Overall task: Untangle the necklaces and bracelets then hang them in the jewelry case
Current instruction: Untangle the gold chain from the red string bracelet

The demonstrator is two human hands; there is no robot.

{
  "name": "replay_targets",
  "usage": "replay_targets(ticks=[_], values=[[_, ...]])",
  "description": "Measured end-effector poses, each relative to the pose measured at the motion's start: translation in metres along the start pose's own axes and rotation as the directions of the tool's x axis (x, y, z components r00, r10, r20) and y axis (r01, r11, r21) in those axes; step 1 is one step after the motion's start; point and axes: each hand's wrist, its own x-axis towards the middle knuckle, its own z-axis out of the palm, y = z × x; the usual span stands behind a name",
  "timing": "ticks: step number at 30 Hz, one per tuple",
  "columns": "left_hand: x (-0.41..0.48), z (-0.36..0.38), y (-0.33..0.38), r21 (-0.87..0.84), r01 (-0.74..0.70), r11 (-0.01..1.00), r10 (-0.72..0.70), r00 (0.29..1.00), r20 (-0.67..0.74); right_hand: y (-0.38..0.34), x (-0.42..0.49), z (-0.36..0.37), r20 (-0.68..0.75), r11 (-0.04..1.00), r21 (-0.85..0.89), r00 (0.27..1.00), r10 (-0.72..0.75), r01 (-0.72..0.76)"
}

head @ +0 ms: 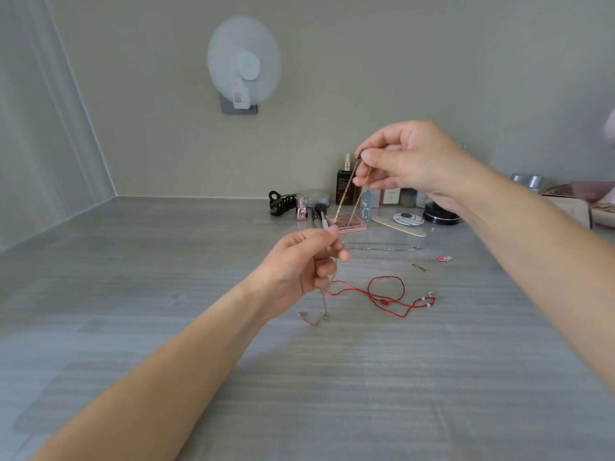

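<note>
Now your right hand (409, 161) is raised above the desk (166, 261), fingers bent downward, its grip pinched narrow on the top of a rose-gold chain (347, 197). Your left hand (299, 267) sits lower and nearer you, arm stretched forward, thumb and forefinger closed on the same chain, which runs taut in two strands between both hands; its loose end (312, 317) trails below your left hand onto the desk. Just beside it lies a red cord bracelet (386, 294), and beyond that two silver chains (382, 251) lie flat. An open box (572, 207) stands at the far right; its contents are unclear.
</note>
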Motion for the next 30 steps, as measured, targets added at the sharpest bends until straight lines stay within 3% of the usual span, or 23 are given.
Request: replay_targets(ticks=[9, 25, 30], values=[[0.0, -0.023, 0.016, 0.085, -0.085, 0.993, 0.095, 0.988, -0.122, 0.01, -0.003, -0.024, -0.157, 0.982, 0.166, 0.981, 0.114, -0.088], [0.009, -0.065, 0.008, 0.098, 0.014, 0.995, 0.02, 0.943, -0.331, 0.063, -0.015, -0.049, -0.234, 0.887, 0.38, 0.901, 0.366, -0.261], [0.017, -0.074, -0.008, 0.304, 0.105, 0.947, 0.047, 0.889, -0.455, 0.104, -0.025, -0.033, -0.213, 0.859, 0.29, 0.847, 0.487, -0.422]])
